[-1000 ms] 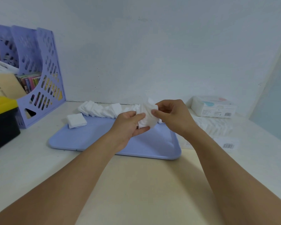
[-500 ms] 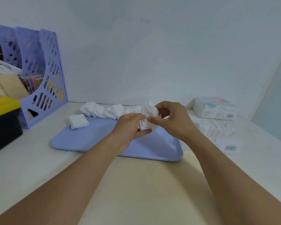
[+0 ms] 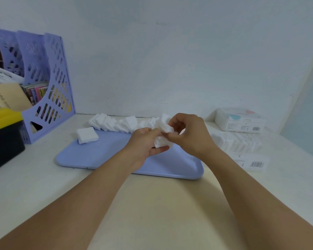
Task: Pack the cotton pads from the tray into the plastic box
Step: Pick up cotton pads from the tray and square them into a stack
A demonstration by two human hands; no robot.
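Note:
A lilac tray point(image 3: 105, 156) lies on the table ahead. A row of white square cotton pads point(image 3: 116, 123) leans along its far rim, and a small stack of pads point(image 3: 87, 135) sits at its far left corner. Above the tray's right half, my left hand point(image 3: 145, 141) grips a bunch of cotton pads point(image 3: 163, 136) from below. My right hand point(image 3: 188, 132) pinches the top of the same bunch. A clear plastic box point(image 3: 237, 143) with pads lined up inside stands right of the tray, its walls hard to make out.
A sealed pack of cotton pads point(image 3: 240, 121) lies at the back right by the wall. A barcode label point(image 3: 255, 162) lies right of the tray. A lilac file rack point(image 3: 49, 87) with books and a black bin with a yellow lid point(image 3: 4, 134) stand at the left.
Both hands stay over the tray's right half with the bunch of pads. My right fingers have shifted their pinch on the bunch; the pads look more bunched together.

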